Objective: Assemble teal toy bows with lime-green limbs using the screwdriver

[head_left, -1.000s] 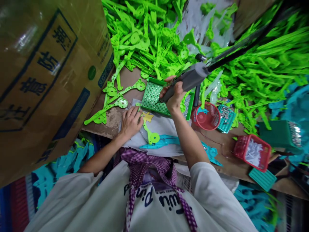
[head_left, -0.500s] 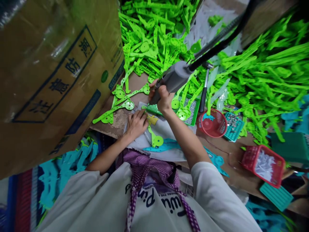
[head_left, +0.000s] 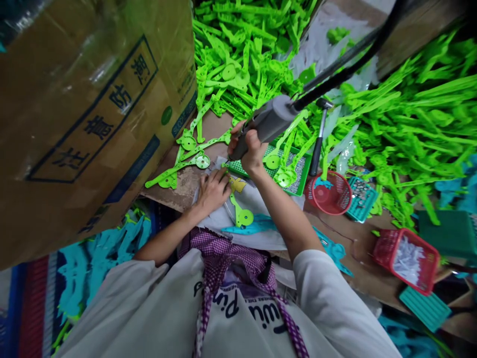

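My right hand (head_left: 250,149) is wrapped round a grey corded power screwdriver (head_left: 270,121), its tip pointing down and left. The tip meets the upper end of a green plastic part (head_left: 244,217), close to the fingertips of my left hand (head_left: 215,189). My left hand lies palm down over that end and presses it on a pale cloth (head_left: 261,199); the fingers hide how it is gripped. The round end of the part points toward me, beside a blue plastic part (head_left: 253,225).
A large cardboard box (head_left: 112,99) stands at the left. Heaps of green parts (head_left: 410,114) fill the back and right. A green tray (head_left: 306,169), a hammer (head_left: 320,136), a red basket (head_left: 330,193), a teal tray (head_left: 360,199) and a red bin (head_left: 408,258) sit on the right.
The view has shifted slightly. Both hands and the screwdriver hold nearly the same pose over the green part.
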